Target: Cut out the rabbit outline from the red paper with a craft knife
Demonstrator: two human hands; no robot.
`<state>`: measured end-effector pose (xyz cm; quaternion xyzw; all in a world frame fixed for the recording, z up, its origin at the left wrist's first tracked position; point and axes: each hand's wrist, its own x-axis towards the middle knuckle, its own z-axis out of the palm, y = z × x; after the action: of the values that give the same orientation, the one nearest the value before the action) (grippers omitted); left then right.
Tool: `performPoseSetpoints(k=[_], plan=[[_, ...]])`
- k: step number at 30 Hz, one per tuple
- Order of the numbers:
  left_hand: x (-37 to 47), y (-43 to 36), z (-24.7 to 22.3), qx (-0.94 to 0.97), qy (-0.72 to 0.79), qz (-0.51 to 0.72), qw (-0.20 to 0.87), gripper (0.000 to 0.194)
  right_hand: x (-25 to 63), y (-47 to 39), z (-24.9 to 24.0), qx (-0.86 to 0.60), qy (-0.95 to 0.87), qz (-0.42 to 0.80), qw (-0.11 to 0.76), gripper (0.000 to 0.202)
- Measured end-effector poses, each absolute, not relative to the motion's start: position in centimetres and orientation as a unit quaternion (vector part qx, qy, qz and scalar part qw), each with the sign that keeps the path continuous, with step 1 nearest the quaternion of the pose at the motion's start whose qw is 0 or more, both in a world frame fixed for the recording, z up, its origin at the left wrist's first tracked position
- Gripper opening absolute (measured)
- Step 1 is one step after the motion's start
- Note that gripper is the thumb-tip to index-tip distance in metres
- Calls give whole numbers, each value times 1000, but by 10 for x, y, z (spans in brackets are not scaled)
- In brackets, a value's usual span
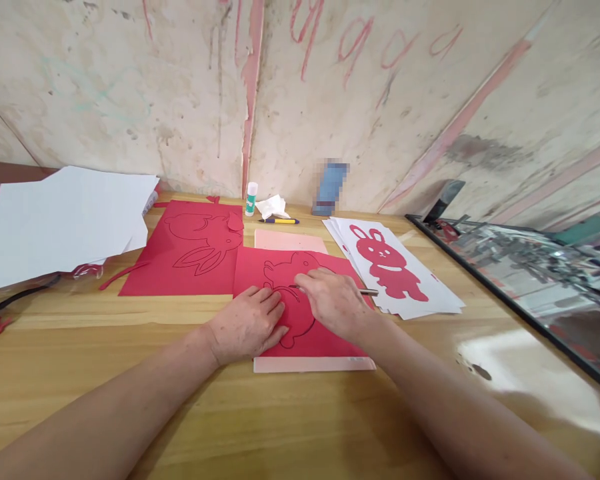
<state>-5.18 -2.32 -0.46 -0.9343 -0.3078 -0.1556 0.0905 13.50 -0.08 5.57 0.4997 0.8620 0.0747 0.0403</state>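
While the left hand (250,325) presses flat on red paper (300,320), the right hand (334,303) pinching a slim tool (370,292), tabletop (300,427) opens toward six o'clock (white sheets (433,280) crowd two).

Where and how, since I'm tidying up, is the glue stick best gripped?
Probably around its green-labelled body, below the white cap, which might pull off. Come from the front: it stands upright, with the wall behind and crumpled tissue to its right.

Left forearm (125,400) and right forearm (455,390) can be seen totally bare, wrists (215,343) included, and the fingers (275,309) are uncovered too.
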Motion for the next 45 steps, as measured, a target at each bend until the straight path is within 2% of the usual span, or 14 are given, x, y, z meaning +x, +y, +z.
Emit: performPoseSetpoints(k=[12, 27, 35, 45], plan=[[-52, -20, -2, -938, -310, -151, 24, 40, 137, -13, 46, 538, 840, 17, 68, 21], [-52, -19, -3, -938, -314, -146, 6, 43, 134, -14, 44, 549, 830, 32, 88, 24], [-52, -19, 3, -938, -315, -147, -20, 44, 124, -15, 50, 552, 822, 31, 137, 31], [-52, -19, 6, -938, -314, -144, -30, 43, 123, -19, 49, 553, 821, 40, 135, 29]])
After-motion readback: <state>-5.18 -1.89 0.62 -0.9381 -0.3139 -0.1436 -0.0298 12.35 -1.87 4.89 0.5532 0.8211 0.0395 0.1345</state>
